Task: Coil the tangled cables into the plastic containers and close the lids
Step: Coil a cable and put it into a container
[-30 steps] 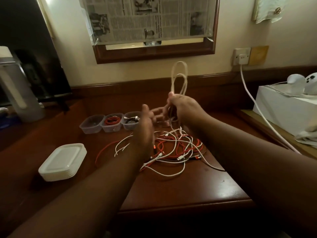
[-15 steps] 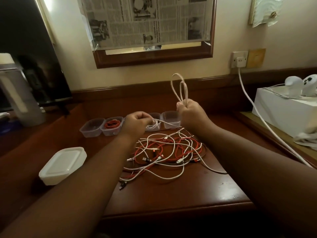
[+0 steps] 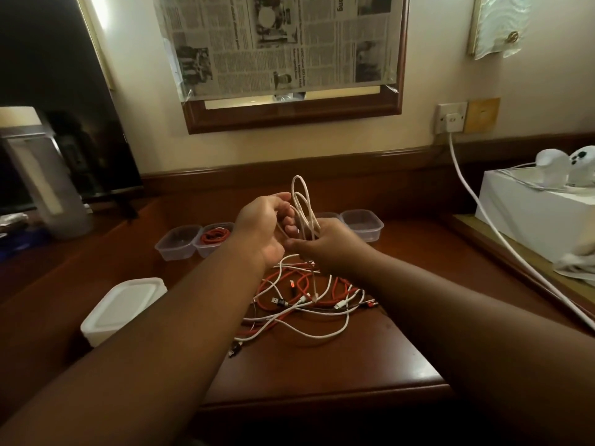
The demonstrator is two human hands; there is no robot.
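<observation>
Head view: both hands, left (image 3: pixel 262 226) and right (image 3: pixel 325 244), grip limp thin white cable loops (image 3: pixel 301 204); seemingly light, springy; pinch at crossing.

A cream wall (image 3: pixel 434 69) carries a wood-framed mirror (image 3: pixel 289 114) (papered over with newspaper (image 3: pixel 273 43)) and a wall socket (image 3: pixel 451 117), above a dark polished wooden table (image 3: pixel 338 365).

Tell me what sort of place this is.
Probably a room in a home or guesthouse, not a workshop: a polished wooden desk against a painted wall, a wood-framed mirror covered with newspaper, and a wall socket with a plug in it.
</observation>
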